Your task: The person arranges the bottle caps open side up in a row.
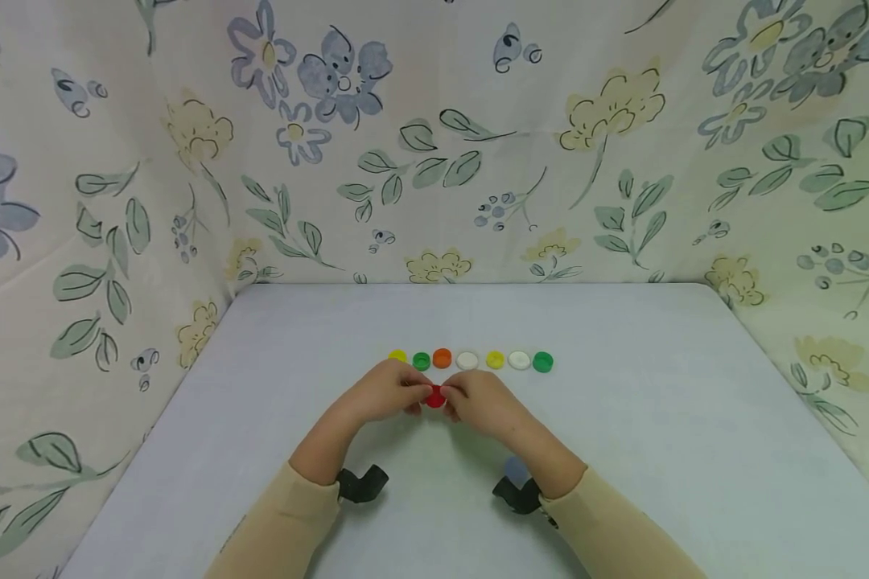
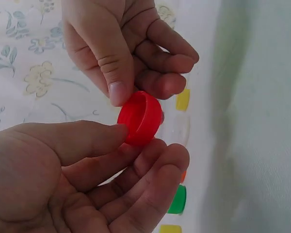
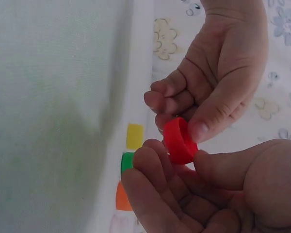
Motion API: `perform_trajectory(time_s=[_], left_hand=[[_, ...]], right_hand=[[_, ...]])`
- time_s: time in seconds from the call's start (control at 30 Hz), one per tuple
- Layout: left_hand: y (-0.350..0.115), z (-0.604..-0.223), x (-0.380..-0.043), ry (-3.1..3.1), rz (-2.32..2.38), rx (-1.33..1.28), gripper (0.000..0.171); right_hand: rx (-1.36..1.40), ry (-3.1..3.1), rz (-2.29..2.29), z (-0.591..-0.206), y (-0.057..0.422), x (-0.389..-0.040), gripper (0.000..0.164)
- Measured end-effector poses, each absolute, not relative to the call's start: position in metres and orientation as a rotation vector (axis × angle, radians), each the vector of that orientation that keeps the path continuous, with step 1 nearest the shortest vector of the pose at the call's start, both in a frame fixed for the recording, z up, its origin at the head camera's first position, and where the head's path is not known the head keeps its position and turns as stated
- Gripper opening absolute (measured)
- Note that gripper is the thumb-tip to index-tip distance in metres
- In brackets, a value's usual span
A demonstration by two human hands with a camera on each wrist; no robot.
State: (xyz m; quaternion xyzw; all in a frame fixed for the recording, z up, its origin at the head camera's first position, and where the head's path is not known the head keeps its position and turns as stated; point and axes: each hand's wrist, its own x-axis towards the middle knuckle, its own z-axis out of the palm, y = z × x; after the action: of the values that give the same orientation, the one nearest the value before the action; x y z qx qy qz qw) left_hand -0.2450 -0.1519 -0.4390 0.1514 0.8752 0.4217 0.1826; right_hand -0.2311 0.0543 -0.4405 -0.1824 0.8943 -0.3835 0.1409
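Both hands meet at a red bottle cap (image 1: 435, 396), held up with its hollow side facing the person. My left hand (image 1: 389, 392) pinches the cap's left edge between thumb and fingers. On the opposite edge, my right hand (image 1: 483, 401) pinches it the same way. In the left wrist view the red cap (image 2: 140, 119) shows its open inside and ridged rim, with a thumb tip of each hand at it. The right wrist view shows the red cap (image 3: 179, 141) tilted between the two thumbs.
Behind the hands, a row of caps runs across the white table (image 1: 659, 434): yellow (image 1: 397, 355), green (image 1: 422, 361), orange (image 1: 442, 358), white (image 1: 467, 360), yellow (image 1: 495, 359), white (image 1: 519, 360) and green (image 1: 543, 362). A floral cloth (image 1: 434, 217) hangs behind the table.
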Motion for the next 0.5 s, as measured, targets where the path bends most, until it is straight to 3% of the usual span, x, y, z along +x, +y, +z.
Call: perform_trajectory(time_s=[0.5], left_hand=[[-0.178,-0.442,-0.262,2.443,1.355,-0.033,0.020]], right_hand=[[-0.520,2.577,-1.086,-0.441,0.056,-0.233,0.019]])
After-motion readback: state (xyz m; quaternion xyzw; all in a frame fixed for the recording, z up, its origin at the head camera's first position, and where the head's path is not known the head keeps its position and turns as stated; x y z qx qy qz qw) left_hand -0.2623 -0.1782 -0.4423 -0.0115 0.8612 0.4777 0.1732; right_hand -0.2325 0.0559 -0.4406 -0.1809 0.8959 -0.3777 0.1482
